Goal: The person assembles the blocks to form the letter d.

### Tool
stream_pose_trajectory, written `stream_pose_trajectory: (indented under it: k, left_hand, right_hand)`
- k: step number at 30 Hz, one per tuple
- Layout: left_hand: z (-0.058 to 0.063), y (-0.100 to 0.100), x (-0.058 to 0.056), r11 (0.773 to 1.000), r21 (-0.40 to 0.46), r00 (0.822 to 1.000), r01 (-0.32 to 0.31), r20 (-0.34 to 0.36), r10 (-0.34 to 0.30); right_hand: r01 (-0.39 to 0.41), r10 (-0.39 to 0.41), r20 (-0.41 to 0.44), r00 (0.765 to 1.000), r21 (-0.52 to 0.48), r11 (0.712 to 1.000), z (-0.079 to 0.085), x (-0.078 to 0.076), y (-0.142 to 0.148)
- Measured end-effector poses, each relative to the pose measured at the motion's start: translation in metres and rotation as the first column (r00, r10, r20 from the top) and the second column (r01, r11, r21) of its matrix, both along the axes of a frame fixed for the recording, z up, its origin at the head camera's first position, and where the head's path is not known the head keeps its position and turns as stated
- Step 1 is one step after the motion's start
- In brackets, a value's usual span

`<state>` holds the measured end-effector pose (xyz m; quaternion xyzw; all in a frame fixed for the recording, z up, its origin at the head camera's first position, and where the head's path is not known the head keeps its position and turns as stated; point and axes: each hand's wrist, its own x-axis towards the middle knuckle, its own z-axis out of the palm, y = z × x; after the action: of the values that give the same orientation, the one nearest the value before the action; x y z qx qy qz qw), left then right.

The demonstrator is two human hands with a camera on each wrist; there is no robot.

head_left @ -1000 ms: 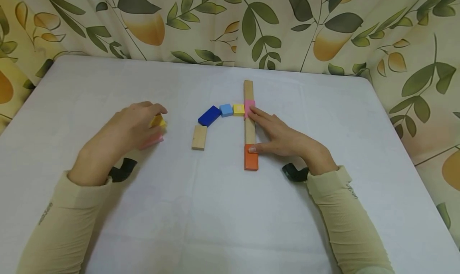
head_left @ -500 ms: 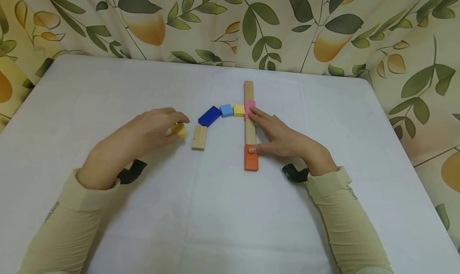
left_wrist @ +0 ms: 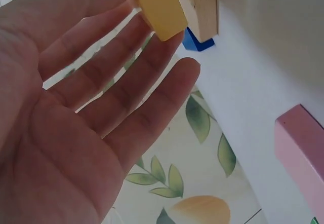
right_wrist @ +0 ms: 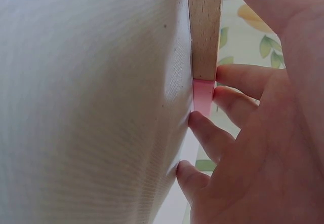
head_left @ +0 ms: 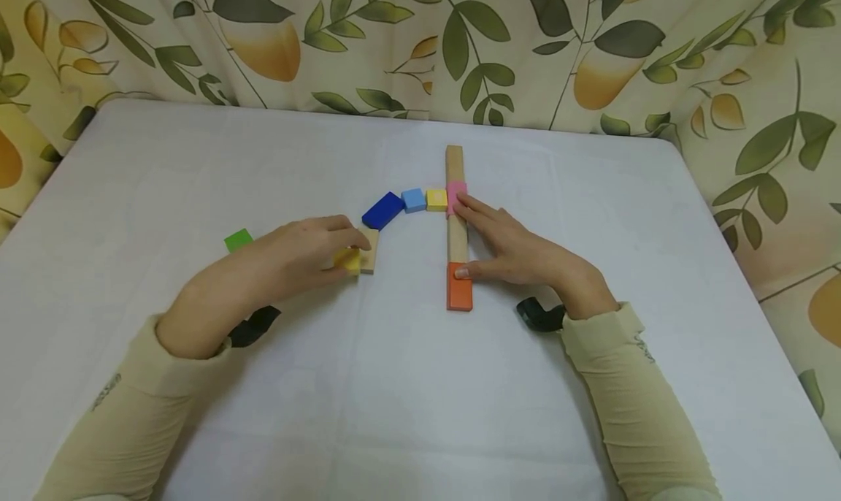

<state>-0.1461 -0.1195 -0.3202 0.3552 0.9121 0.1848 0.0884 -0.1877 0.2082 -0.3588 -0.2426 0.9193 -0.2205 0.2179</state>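
Observation:
My left hand (head_left: 289,260) pinches a yellow block (head_left: 348,262) between thumb and fingertips, right at the left side of a plain wooden block (head_left: 371,251). In the left wrist view the held yellow block (left_wrist: 163,11) overlaps that wooden one, while the other fingers extend loosely. My right hand (head_left: 525,253) rests along a straight column, fingertips at its pink block (head_left: 455,188) and thumb on the orange block (head_left: 459,296). Plain wooden blocks (head_left: 457,238) make up the rest of the column. A dark blue block (head_left: 383,211), a light blue block (head_left: 414,201) and a small yellow block (head_left: 436,200) curve between.
A green block (head_left: 239,239) lies behind my left forearm. Another pink block (left_wrist: 304,153) shows in the left wrist view, hidden from the head camera. White cloth covers the table (head_left: 394,384), and a leaf-patterned curtain (head_left: 368,41) hangs beyond its far edge.
My left hand has carried the yellow block rightward and nearer to me, up to the wooden block. The green block has come into sight behind it. My right hand stays put.

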Motion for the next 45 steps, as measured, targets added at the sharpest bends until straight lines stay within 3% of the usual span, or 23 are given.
stream_pose_trajectory:
  k: [11, 20, 45]
  left_hand:
    - [0.000, 0.009, 0.003, 0.997, -0.060, 0.998, 0.051, 0.038, -0.049]
    - [-0.005, 0.015, 0.005, 0.991, -0.033, 0.991, 0.131, 0.045, -0.130]
    - [-0.012, 0.016, 0.008, 0.992, -0.070, 0.994, 0.103, 0.027, -0.101]
  right_hand:
    - [0.011, -0.011, 0.013, 1.000, -0.008, 1.000, 0.002, 0.000, 0.001]
    - [0.007, -0.007, 0.007, 1.000, -0.005, 1.000, 0.001, -0.001, 0.001]
    - [0.005, -0.005, 0.008, 1.000, -0.007, 1.000, 0.002, 0.000, -0.001]
